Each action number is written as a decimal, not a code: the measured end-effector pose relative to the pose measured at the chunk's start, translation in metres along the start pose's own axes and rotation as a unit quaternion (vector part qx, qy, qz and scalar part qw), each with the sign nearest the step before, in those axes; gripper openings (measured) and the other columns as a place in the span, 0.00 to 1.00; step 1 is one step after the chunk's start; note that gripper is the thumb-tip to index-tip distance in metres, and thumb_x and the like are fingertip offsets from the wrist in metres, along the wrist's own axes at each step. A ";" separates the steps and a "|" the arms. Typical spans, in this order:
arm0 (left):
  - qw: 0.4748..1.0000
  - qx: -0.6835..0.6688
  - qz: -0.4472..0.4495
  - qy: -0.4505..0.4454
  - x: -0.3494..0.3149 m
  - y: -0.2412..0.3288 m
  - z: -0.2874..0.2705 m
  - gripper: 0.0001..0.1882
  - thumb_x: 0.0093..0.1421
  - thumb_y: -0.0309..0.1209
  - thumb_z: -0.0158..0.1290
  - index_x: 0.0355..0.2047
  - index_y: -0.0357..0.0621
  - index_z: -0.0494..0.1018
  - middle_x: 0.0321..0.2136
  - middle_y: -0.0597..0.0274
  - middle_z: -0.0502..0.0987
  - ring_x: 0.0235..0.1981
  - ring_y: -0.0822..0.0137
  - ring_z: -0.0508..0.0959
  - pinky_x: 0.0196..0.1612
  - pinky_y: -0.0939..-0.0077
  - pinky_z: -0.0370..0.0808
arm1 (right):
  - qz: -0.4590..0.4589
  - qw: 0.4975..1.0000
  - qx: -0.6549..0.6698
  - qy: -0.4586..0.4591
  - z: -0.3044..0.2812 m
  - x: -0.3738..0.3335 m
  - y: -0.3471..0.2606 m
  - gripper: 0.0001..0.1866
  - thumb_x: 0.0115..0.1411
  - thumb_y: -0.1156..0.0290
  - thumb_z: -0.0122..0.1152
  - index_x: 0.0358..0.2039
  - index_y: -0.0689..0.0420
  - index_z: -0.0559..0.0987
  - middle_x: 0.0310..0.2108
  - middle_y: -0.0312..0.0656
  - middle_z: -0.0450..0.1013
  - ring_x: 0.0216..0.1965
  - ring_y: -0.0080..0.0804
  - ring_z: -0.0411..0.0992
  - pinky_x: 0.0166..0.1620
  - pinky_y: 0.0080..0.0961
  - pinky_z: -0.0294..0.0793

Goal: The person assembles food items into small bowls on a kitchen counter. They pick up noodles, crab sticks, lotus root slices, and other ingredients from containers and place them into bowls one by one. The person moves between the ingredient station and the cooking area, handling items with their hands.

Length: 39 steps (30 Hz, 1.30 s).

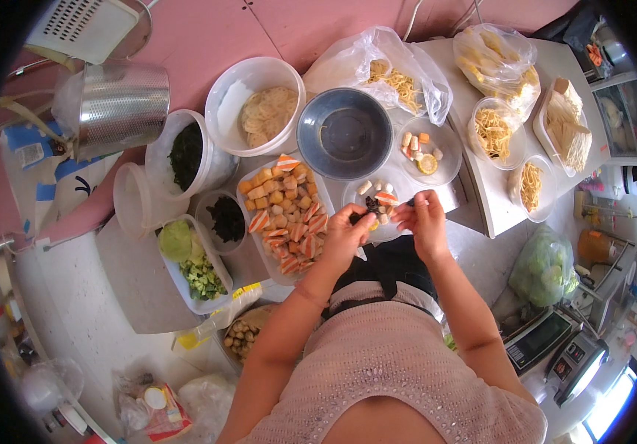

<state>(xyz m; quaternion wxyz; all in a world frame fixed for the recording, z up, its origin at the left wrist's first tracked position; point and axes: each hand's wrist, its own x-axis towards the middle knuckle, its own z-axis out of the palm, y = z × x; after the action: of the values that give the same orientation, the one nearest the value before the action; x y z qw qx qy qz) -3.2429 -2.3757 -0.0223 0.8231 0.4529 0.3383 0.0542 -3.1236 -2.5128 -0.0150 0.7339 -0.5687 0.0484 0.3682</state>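
Note:
Above a clear plastic bowl (350, 194), my left hand (348, 238) pinches a dark, crinkled piece of black fungus (357, 217). My right hand (426, 226) faces it, thumb and fingers closed on a small dark piece (411, 202), its kind too small to make out. Pale balls, an orange-and-white striped piece (386, 199) and more dark bits lie in the bowl, partly hidden by my hands. A second clear bowl (448, 174) holds similar pieces and a corn slice (427, 164). Left of my hands, a white tray (326, 185) is heaped with cubes and striped pieces.
A grey bowl (344, 137) stands behind my hands. To the left are tubs of black fungus (226, 219), dark greens (185, 157) and pale noodles (268, 115), plus a tray of cut vegetables (203, 277). Yellow noodles in tubs (494, 133) stand on the right-hand table.

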 end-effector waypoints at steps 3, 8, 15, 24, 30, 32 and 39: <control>1.000 -0.007 -0.007 0.011 0.000 0.006 -0.005 0.06 0.62 0.26 0.57 0.37 0.39 0.73 0.21 0.71 0.70 0.19 0.80 0.66 0.21 0.85 0.62 | 0.027 0.999 0.032 -0.006 -0.010 0.004 -0.010 0.09 0.72 0.64 0.44 0.37 0.55 0.66 0.39 0.50 0.76 0.38 0.35 0.79 0.33 0.23 0.78; 0.997 0.069 -0.023 -0.028 0.003 0.007 -0.004 0.10 0.63 0.28 0.56 0.44 0.39 0.74 0.24 0.71 0.71 0.20 0.79 0.66 0.24 0.85 0.63 | 0.117 0.988 -0.011 -0.100 -0.019 0.003 -0.016 0.14 0.69 0.60 0.50 0.47 0.57 0.68 0.38 0.41 0.73 0.39 0.27 0.73 0.33 0.23 0.77; 0.998 -0.017 -0.050 -0.046 -0.018 -0.002 -0.003 0.20 0.63 0.19 0.47 0.56 0.40 0.65 0.46 0.61 0.71 0.45 0.70 0.74 0.46 0.75 0.75 | 0.152 0.981 -0.025 -0.119 -0.034 0.005 0.013 0.15 0.69 0.66 0.51 0.52 0.59 0.71 0.33 0.36 0.72 0.30 0.22 0.71 0.29 0.19 0.72; 0.996 -0.041 -0.066 0.038 -0.026 0.004 -0.018 0.14 0.64 0.18 0.47 0.50 0.33 0.66 0.45 0.55 0.73 0.42 0.65 0.79 0.45 0.77 0.79 | 0.147 0.980 -0.097 -0.090 -0.035 0.018 -0.023 0.11 0.69 0.66 0.51 0.45 0.57 0.75 0.21 0.28 0.65 0.17 0.15 0.59 0.21 0.14 0.56; 0.997 -0.015 -0.038 0.065 -0.021 -0.007 -0.023 0.11 0.62 0.18 0.50 0.46 0.32 0.71 0.41 0.55 0.75 0.38 0.67 0.80 0.41 0.79 0.78 | 0.157 0.972 -0.115 -0.130 -0.022 0.014 -0.013 0.16 0.67 0.63 0.56 0.51 0.56 0.73 0.21 0.31 0.69 0.17 0.14 0.59 0.20 0.13 0.56; 0.996 -0.020 -0.036 0.080 -0.022 -0.012 -0.027 0.11 0.62 0.18 0.51 0.45 0.33 0.72 0.40 0.55 0.76 0.37 0.68 0.80 0.39 0.79 0.78 | 0.138 0.966 -0.173 -0.136 -0.011 0.008 -0.019 0.22 0.66 0.62 0.57 0.58 0.56 0.69 0.22 0.33 0.72 0.16 0.14 0.59 0.19 0.14 0.56; 0.997 0.069 -0.003 0.034 -0.035 -0.016 -0.009 0.10 0.60 0.20 0.55 0.43 0.32 0.76 0.33 0.59 0.79 0.31 0.71 0.80 0.37 0.81 0.78 | 0.063 0.927 -0.311 -0.199 -0.007 -0.018 -0.011 0.24 0.64 0.63 0.60 0.57 0.60 0.69 0.24 0.38 0.75 0.19 0.17 0.67 0.20 0.17 0.66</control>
<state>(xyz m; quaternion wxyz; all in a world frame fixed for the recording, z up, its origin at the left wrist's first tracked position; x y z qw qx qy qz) -3.2787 -2.3925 -0.0197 0.7781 0.5056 0.3702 0.0435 -3.1276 -2.5285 -0.0001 0.4898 -0.6795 -0.1794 0.5159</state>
